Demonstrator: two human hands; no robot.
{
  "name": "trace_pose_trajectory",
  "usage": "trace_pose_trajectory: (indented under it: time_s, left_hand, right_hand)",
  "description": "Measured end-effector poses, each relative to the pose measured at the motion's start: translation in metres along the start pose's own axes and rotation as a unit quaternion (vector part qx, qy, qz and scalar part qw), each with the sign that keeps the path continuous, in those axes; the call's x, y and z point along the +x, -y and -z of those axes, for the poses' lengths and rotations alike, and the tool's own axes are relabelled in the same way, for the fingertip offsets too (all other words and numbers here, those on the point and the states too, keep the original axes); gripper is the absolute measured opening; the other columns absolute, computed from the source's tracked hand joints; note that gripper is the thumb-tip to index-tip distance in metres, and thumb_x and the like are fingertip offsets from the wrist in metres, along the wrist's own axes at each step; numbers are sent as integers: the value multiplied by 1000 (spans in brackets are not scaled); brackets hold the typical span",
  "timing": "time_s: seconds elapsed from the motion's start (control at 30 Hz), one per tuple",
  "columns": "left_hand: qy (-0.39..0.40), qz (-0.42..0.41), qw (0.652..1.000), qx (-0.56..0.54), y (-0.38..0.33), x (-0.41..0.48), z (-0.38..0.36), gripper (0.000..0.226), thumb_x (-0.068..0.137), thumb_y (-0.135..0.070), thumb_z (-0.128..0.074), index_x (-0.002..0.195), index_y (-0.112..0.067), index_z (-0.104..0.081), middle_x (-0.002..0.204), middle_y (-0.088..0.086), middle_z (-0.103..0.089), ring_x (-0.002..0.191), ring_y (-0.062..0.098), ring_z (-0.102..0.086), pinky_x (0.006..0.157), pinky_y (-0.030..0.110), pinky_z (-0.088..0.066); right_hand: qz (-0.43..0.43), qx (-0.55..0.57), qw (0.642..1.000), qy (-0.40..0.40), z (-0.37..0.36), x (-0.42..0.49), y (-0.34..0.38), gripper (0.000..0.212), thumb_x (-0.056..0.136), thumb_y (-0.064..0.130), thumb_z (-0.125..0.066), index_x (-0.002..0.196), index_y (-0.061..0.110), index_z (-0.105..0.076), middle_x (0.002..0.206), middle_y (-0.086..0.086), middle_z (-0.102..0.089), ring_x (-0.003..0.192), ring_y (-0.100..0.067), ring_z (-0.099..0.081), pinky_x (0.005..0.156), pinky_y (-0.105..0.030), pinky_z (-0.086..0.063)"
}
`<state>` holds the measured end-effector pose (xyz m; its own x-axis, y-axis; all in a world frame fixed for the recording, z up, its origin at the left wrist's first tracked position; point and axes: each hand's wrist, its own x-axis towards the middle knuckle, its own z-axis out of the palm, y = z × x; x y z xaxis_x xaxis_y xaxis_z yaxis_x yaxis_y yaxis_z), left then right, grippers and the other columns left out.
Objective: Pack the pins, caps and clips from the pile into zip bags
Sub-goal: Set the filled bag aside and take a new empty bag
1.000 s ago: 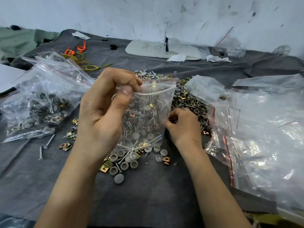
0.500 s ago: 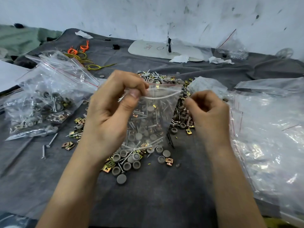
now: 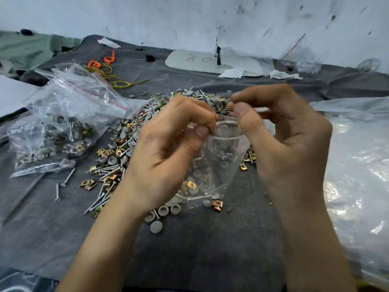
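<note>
Only left hand (image 3: 168, 148) clearly pinches zip bag (image 3: 220, 163); right hand (image 3: 290, 144) blurred.

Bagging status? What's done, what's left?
Done: filled zip bags lie at the left. In hand: the left hand pinches the mouth of a small zip bag partly filled with pins and caps; the right hand is pinched at that mouth, on what is unclear. Left: a big pile of pins, caps and clips on the grey cloth.

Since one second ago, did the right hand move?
Yes. The right hand lifted off the pile of pins, caps and clips and went up to the mouth of the zip bag that the left hand pinches.
</note>
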<state>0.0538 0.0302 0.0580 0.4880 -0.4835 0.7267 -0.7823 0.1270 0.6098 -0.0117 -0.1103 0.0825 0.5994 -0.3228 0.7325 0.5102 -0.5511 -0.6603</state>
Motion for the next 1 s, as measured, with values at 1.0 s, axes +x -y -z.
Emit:
trace_pose_trajectory:
  time_s: [1.0]
  left_hand:
    - [-40, -25, 999, 13, 0, 0, 10, 16, 99, -14, -41, 94, -21, -54, 105, 8, -57, 104, 26, -58, 90, 42, -47]
  right_hand:
    - [-144, 12, 989, -12, 15, 6, -13, 24, 78, 12, -77, 79, 29, -60, 75, 10, -70, 66, -3, -63, 58, -15, -49]
